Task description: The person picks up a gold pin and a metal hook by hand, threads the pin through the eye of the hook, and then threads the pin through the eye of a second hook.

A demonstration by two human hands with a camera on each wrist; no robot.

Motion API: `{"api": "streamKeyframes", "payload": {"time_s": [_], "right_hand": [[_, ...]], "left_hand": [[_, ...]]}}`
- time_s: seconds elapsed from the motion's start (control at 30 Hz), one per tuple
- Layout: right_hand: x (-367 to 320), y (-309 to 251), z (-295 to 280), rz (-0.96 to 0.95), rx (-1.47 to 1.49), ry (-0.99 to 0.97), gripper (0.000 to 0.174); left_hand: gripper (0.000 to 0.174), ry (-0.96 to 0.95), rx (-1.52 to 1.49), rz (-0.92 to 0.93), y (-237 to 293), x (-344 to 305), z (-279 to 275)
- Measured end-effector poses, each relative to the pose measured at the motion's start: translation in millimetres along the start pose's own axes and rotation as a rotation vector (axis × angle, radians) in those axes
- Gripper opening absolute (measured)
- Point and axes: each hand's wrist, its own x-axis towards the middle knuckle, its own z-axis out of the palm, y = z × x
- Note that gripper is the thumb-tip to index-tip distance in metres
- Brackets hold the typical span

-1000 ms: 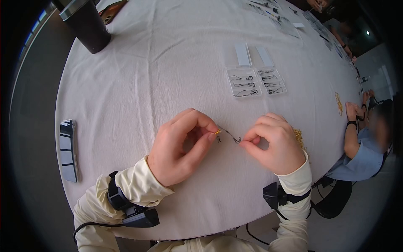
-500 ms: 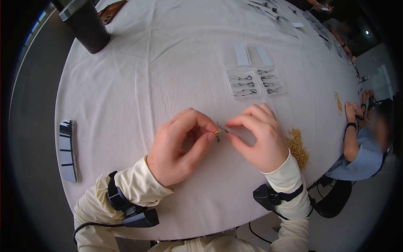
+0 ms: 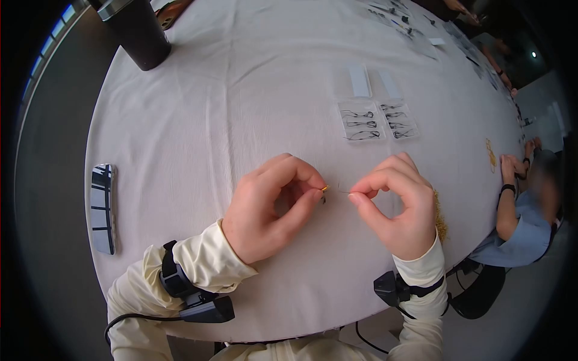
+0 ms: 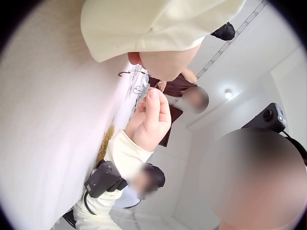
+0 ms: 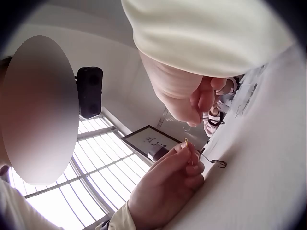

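Thumb and forefinger of my left hand point(image 3: 274, 207) pinch a small gold piece point(image 3: 326, 188). In the right wrist view its looped end point(image 5: 186, 142) rises above the left fingertips, and a dark hook point(image 5: 220, 164) sticks out past the same hand point(image 5: 163, 187). A short gap to the right, my right hand point(image 3: 400, 201) pinches a thin dark wire point(image 3: 344, 192) between thumb and forefinger. The left wrist view shows a fine hook point(image 4: 138, 89) by the right hand's tips point(image 4: 152, 117). How the wire's ends lie inside the fingers is hidden.
Two clear boxes with dark hooked pieces point(image 3: 362, 127) point(image 3: 398, 123) lie beyond the hands. A gold pile point(image 3: 441, 219) is partly behind the right hand. A phone point(image 3: 103, 207) and a dark tumbler point(image 3: 141, 37) are at left; another person point(image 3: 524, 222) sits at right.
The right hand has come close to the left, then drawn back to the right with the thin wire pinched. The left hand keeps its pinch. The head view has shifted slightly.
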Motion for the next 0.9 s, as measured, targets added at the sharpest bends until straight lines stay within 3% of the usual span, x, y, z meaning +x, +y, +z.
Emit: {"api": "streamKeyframes", "payload": {"time_s": [0.37,0.9], "right_hand": [[-1.7,-1.3,0.5,0.017,0.007,-0.092,0.012],[-4.3,1.0,7.0,0.030,-0.003,-0.024,0.012]], "left_hand": [[0.005,0.002,0.014,0.006,1.1,0.3,0.9],[0.008,-0.028,0.085,0.075,-1.7,0.9,1.8]]}}
